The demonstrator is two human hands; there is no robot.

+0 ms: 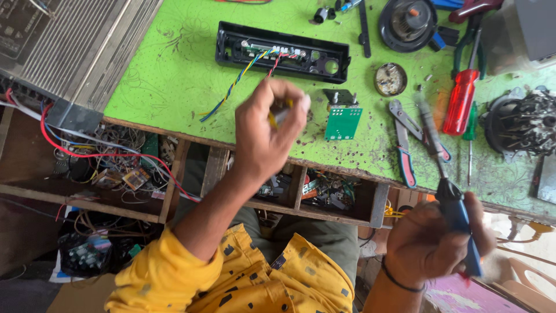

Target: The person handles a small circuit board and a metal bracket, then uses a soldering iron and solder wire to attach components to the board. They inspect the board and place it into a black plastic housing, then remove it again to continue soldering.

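- Here, from the head view, the scuffed green desk (174, 75) carries one long black plastic housing (282, 51), hollow, with twisted wires trailing from it.
- Just below the housing, the left hand (267, 130) has its grip pinched together on a small yellow-tipped part (282, 113), blurred.
- Right of that hand lies one small green circuit board (343, 120), flat and square.
- Well right of the housing, off the desk edge, the right hand (431, 243) is clamped on one blue-handled soldering iron (450, 191), its metal shaft slanting up.
- One red translucent screwdriver (461, 101) lies beyond.
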